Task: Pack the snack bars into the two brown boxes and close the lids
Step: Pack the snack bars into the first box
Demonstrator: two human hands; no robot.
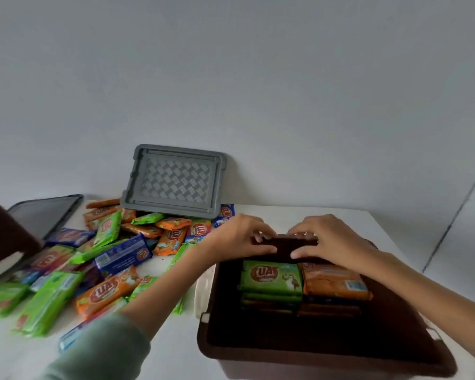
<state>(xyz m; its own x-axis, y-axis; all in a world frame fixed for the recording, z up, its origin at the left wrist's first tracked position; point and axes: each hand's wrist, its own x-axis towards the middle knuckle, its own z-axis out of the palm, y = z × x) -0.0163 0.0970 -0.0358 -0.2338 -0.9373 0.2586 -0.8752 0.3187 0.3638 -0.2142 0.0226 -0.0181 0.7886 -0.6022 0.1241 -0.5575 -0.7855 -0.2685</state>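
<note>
On the near right of the tabletop (176,338) stands an open brown box (313,360), its near part dark and, as far as we can see, unfilled. Further in we see two stacks of bars side by side. A green bar (272,277) tops the left stack and an orange bar (335,281) the right, each lying flat with its long axis running left to right.

Past them, at the box's far wall, both hands meet. The left hand (239,239) and the right hand (332,242) each curl their fingers over the top of a dark slab (284,244), thumbs pressed against its near face, so it is pinched from both ends. We cannot tell whether it is a brown-wrapped bar stood on edge or the far wall itself.

Packing looks to us well short of done. The loose pile (121,256) of green, orange and blue bars lies left of the box, on the left hand's side. That hand is the nearer one for the next bar, which would want turning crosswise like the rest.

At the far left edge sits the second box (3,234), with a dark lid (43,215) lying flat behind it. A grey lid (173,182) leans on the wall (258,78) beyond the pile, well apart from either hand.
</note>
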